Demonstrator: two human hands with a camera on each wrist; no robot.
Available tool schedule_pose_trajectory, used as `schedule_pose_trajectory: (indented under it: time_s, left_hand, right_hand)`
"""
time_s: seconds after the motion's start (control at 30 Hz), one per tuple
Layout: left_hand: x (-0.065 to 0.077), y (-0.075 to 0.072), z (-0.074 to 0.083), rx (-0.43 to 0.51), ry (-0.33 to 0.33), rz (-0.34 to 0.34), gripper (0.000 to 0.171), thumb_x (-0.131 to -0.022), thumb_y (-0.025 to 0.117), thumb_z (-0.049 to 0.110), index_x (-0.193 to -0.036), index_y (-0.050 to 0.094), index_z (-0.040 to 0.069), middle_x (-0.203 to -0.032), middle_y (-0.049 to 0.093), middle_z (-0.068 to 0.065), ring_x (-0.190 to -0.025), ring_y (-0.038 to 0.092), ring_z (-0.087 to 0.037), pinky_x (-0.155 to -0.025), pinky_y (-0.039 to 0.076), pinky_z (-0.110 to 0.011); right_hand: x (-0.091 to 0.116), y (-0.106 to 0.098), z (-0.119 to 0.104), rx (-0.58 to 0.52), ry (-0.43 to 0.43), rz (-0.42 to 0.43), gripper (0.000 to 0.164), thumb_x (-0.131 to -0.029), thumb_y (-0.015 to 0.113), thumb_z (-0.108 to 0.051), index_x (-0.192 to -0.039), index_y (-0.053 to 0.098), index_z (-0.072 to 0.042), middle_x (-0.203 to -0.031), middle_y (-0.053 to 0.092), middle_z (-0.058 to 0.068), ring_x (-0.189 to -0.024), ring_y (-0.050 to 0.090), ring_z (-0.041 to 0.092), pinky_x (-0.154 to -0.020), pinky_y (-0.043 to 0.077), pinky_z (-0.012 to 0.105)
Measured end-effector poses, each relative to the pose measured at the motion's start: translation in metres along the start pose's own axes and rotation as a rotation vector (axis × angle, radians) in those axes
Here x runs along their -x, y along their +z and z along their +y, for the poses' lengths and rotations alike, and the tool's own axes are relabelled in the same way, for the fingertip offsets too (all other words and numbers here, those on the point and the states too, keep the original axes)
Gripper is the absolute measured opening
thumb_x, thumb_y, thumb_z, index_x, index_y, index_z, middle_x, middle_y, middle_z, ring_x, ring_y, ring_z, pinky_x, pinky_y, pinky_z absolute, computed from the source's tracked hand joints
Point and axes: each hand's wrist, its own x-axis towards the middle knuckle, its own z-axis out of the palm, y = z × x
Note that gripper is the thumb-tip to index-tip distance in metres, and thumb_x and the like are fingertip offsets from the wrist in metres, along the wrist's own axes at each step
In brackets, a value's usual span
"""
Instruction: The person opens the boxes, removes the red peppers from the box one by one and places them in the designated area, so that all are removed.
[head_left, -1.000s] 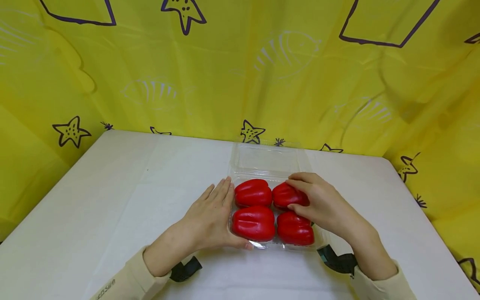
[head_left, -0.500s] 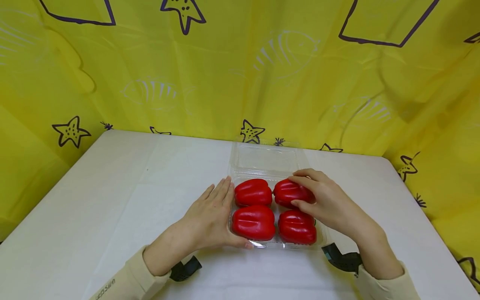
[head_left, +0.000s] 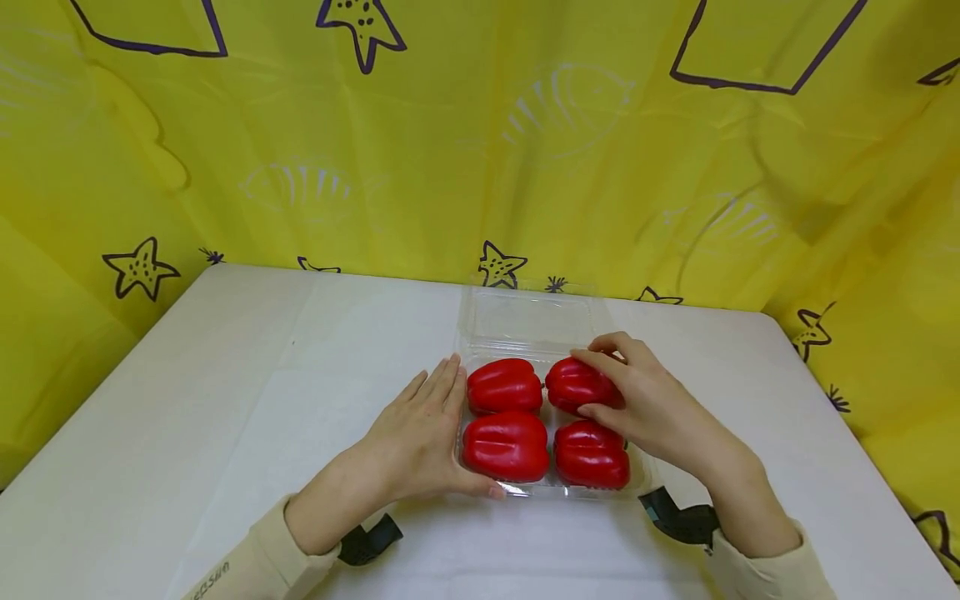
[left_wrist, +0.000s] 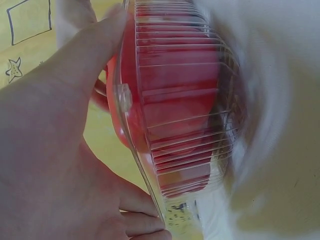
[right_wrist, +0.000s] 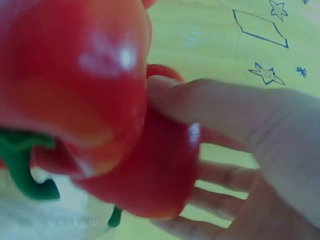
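Several red bell peppers sit in a clear plastic clamshell container (head_left: 525, 490), two rows deep. My right hand (head_left: 660, 408) holds the far right bell pepper (head_left: 576, 385), thumb on its near side and fingers on its far side. In the right wrist view, the near right bell pepper (right_wrist: 75, 65) with its green stem partly covers the held one (right_wrist: 160, 160). My left hand (head_left: 416, 437) rests with straight fingers along the container's left side, thumb at its front edge. Beside that hand are the far left bell pepper (head_left: 504, 386) and the near left one (head_left: 506, 447).
The container's clear lid (head_left: 534, 318) lies folded back toward the rear edge of the white table (head_left: 300, 400). Behind and beside the table hangs a yellow curtain (head_left: 420, 150) with star and fish drawings.
My right hand and the far right pepper shifted slightly right, then back a little left. The near right pepper shifted slightly along with them. My left hand stays in place.
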Motion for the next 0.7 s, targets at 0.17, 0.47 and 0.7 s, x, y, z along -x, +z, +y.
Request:
schedule_pose_trajectory:
  time_s: [0.17, 0.47, 0.7]
  left_hand:
    - [0.001, 0.000, 0.000, 0.009, -0.001, 0.003, 0.131, -0.064, 0.068, 0.082, -0.154, 0.026, -0.003, -0.163, 0.026, -0.019, -0.153, 0.022, -0.031, -0.122, 0.025, -0.052]
    - [0.000, 0.001, 0.000, 0.024, 0.002, 0.006, 0.130, -0.064, 0.069, 0.080, -0.154, 0.026, -0.003, -0.163, 0.026, -0.019, -0.152, 0.024, -0.032, -0.121, 0.027, -0.053]
    - [-0.001, 0.002, 0.000, 0.026, -0.002, 0.006, 0.129, -0.064, 0.070, 0.080, -0.154, 0.026, -0.002, -0.162, 0.026, -0.019, -0.152, 0.024, -0.033, -0.121, 0.027, -0.053]
  right_hand:
    - [0.002, -0.005, 0.000, -0.004, 0.012, 0.034, 0.057, -0.080, 0.082, -0.010, -0.133, 0.060, -0.005, -0.128, 0.052, 0.015, -0.116, 0.052, 0.033, -0.080, 0.061, 0.045]
    - [0.005, -0.015, 0.005, -0.008, 0.011, 0.077, 0.061, -0.081, 0.080, -0.007, -0.137, 0.055, -0.002, -0.134, 0.049, 0.016, -0.115, 0.055, 0.034, -0.077, 0.062, 0.043]
    - [0.007, -0.020, 0.012, 0.048, -0.007, 0.133, 0.062, -0.080, 0.080, -0.005, -0.136, 0.055, 0.000, -0.138, 0.050, 0.019, -0.121, 0.049, 0.037, -0.080, 0.060, 0.049]
